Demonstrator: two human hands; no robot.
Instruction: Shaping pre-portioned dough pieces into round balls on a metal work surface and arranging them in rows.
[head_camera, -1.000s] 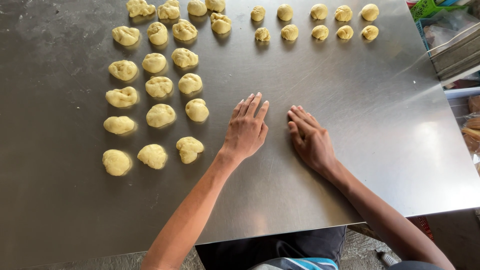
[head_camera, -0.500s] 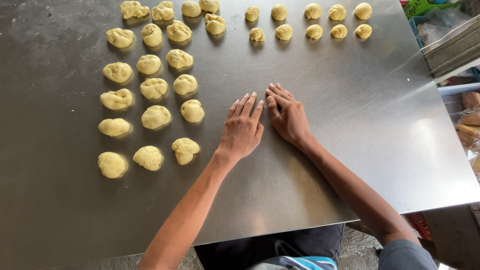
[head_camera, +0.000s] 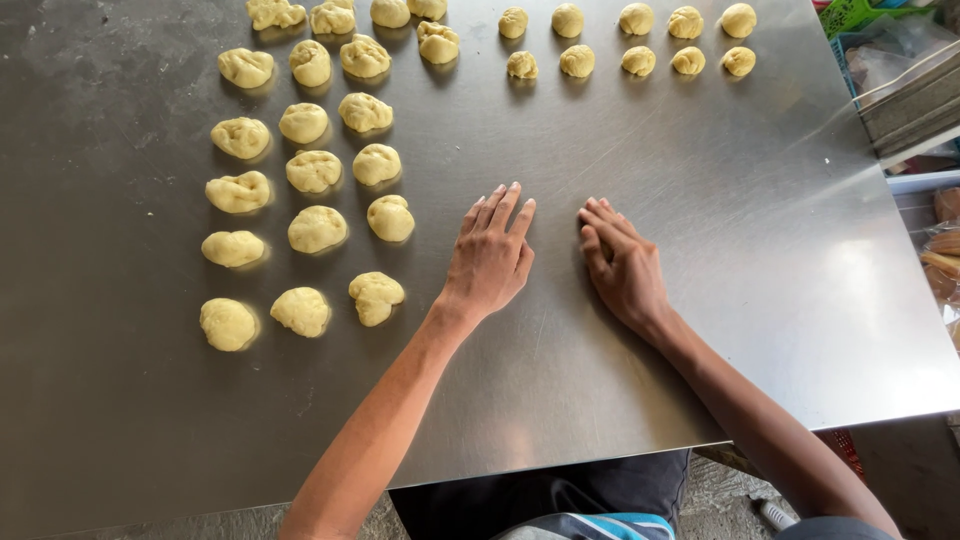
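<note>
My left hand (head_camera: 490, 260) lies flat, palm down, on the steel table (head_camera: 700, 330), fingers stretched and slightly apart, with nothing in it. My right hand (head_camera: 625, 268) rests palm down a short gap to its right, fingers together and slightly arched. Whatever may be under its palm is hidden. Several pale yellow dough lumps (head_camera: 315, 228) lie in rough rows to the left. The nearest lump (head_camera: 376, 297) sits just left of my left wrist.
Two rows of smaller round dough balls (head_camera: 635, 60) run along the far edge of the table. At the right edge are a green basket (head_camera: 855, 15), a grey tray (head_camera: 915, 105) and bagged goods (head_camera: 945, 250). The table's front edge is close to my body.
My right hand slid up against my left hand, then moved back out to the right. My left hand has hardly moved.
</note>
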